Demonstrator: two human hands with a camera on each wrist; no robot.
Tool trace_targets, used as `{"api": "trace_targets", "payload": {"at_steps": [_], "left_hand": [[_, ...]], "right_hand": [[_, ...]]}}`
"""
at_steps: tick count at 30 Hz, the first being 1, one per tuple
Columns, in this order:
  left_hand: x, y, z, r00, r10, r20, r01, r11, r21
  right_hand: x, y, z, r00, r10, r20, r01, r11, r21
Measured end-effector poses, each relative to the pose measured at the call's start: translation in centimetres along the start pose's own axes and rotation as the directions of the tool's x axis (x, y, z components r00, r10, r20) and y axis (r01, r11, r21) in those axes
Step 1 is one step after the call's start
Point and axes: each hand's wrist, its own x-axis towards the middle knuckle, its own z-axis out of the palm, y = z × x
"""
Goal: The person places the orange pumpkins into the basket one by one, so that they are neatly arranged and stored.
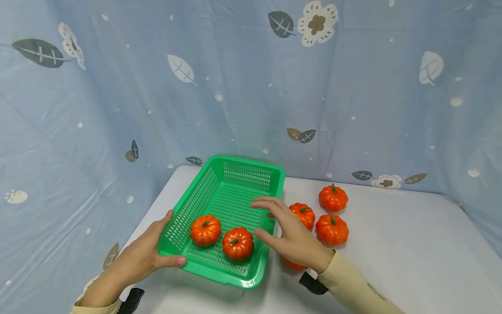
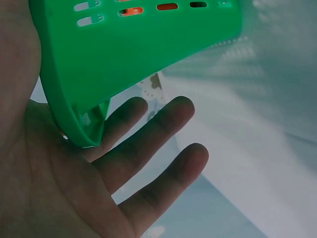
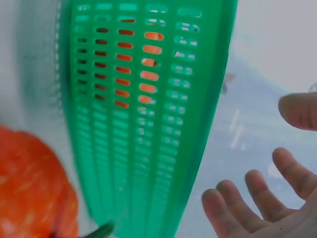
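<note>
A green plastic basket (image 1: 239, 198) with slotted walls sits on the white table, holding two small orange pumpkins, one at the left (image 1: 205, 230) and another at the right (image 1: 238, 244). My left hand (image 1: 143, 253) grips its near left corner, thumb over the rim. In the left wrist view the rim (image 2: 74, 131) lies against the palm, with the other fingers extended outside. Above the basket's right rim hovers my right hand (image 1: 290, 235), fingers spread and holding nothing. Just beyond it is a pumpkin (image 1: 303, 216), while another (image 1: 295, 264) is partly hidden under the right wrist.
Two more pumpkins stand farther right on the table (image 1: 412, 244), one toward the back (image 1: 333, 198) and one in front of it (image 1: 331, 230). A blue patterned curtain (image 1: 243, 87) hangs behind and along the left side of the table.
</note>
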Motion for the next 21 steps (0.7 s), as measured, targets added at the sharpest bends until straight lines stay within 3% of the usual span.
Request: {"api": "trace_targets", "payload": {"at_steps": [9,21], "left_hand": [[0.0,-0.1,0.1,1.0,0.011,-0.003,-0.012,1.0,-0.015],[0.0,-0.3,0.2,1.0,0.013,-0.001,-0.013,1.0,-0.019]], "right_hand": [[-2.6,0.9,-1.1,0.992,0.128,-0.012,-0.129,0.988,-0.08],[-4.8,1.9,-1.3,0.993,0.116,0.004,-0.114,0.979,-0.171]]}}
